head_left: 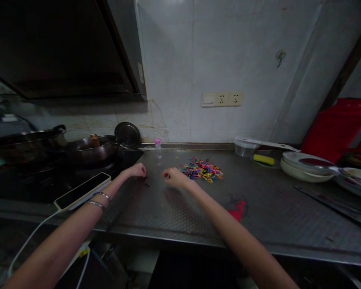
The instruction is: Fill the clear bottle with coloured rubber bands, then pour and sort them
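Many small, brightly coloured pieces lie in a loose pile [202,170] on the metal counter [156,212]. Just left of that pile, my right hand [173,177] hovers with its thumb and fingers curled together; anything between them is too small to make out. My left hand [138,170] is low over the counter further left, fingers bent and pressed together, their tips beside small dark bits [147,184]. Whether it holds one of these bits is unclear. Behind both hands a small clear bottle with a pink cap [158,148] stands upright near the wall.
A phone [82,190] on a white cable lies at the left by the stove and pans [92,151]. At the right are a plastic tub [245,148], a yellow roll [264,159], stacked bowls [303,170] and a red jug [337,128]. Something red [238,210] lies near my right forearm.
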A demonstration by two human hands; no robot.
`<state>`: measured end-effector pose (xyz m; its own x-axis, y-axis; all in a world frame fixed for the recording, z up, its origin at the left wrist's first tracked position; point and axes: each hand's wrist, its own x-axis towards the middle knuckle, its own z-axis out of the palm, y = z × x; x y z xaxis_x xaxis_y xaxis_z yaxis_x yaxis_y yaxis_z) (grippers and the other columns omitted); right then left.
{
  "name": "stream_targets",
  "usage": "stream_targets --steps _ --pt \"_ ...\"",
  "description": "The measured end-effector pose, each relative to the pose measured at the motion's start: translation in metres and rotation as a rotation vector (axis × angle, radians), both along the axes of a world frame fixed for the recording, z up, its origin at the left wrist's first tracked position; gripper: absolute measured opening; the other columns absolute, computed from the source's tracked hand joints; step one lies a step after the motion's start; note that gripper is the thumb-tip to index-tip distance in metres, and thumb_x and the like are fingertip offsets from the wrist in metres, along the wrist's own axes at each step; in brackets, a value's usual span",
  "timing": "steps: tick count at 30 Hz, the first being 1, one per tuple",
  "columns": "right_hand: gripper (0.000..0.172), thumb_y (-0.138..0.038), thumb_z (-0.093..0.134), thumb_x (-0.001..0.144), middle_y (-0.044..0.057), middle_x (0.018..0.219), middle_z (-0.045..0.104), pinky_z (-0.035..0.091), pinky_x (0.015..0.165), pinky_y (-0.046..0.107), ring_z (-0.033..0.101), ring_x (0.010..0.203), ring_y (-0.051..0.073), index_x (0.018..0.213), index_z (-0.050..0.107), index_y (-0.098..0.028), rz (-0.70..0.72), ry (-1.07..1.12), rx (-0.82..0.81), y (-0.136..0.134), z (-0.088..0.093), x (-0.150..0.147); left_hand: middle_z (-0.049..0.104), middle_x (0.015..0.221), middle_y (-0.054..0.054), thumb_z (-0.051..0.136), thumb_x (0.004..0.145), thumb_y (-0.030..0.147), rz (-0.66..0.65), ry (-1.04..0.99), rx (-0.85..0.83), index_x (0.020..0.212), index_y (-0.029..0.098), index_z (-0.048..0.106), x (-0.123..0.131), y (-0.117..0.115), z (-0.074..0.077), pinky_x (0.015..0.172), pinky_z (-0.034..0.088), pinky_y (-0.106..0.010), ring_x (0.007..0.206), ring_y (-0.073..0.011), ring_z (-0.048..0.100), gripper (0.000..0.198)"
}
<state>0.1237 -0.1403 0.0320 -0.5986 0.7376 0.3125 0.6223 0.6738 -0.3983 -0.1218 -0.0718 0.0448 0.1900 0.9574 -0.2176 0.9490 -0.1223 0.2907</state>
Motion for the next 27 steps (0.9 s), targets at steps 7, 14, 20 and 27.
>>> stream_targets --steps 7,14,20,27 --pt "0.041 -0.023 0.053 0.073 0.011 0.100 0.060 0.043 0.077 0.030 0.057 0.091 0.020 0.113 0.050 -0.012 0.005 -0.004 0.017 -0.011 -0.014 -0.074 0.058 0.059 -0.001 0.063 0.057 0.036 -0.005 -0.134 -0.120 0.076 0.014 0.063 -0.009 -0.004 -0.010 0.043 0.042 -0.018 0.051 -0.0107 0.052 0.030" --pt "0.039 -0.012 0.042 0.076 0.016 0.103 0.060 0.044 0.077 0.034 0.058 0.094 0.024 0.114 0.048 -0.011 0.025 -0.121 0.027 -0.007 -0.018 -0.085 0.056 0.051 0.000 0.056 0.060 0.023 -0.021 -0.135 -0.115 0.062 0.012 0.061 -0.003 -0.008 -0.006 0.046 0.044 -0.020 0.049 -0.0106 0.052 0.012" --pt "0.041 -0.012 0.040 0.078 0.013 0.105 0.060 0.044 0.075 0.031 0.058 0.093 0.022 0.118 0.046 -0.016 0.063 -0.089 0.091 -0.005 -0.009 -0.064 0.054 0.047 0.000 0.054 0.061 0.018 -0.028 -0.118 -0.126 0.059 0.012 0.060 0.009 -0.012 0.003 0.046 0.046 -0.022 0.047 -0.0116 0.053 0.009" --pt "0.036 -0.008 0.041 0.077 0.009 0.094 0.063 0.041 0.076 0.024 0.058 0.084 0.015 0.110 0.054 -0.014 -0.213 0.138 0.064 0.020 -0.001 0.045 0.054 0.045 -0.003 0.057 0.059 0.017 -0.047 0.096 -0.185 0.059 0.011 0.056 0.022 -0.010 0.010 0.045 0.049 -0.027 0.042 -0.0143 0.054 0.006"
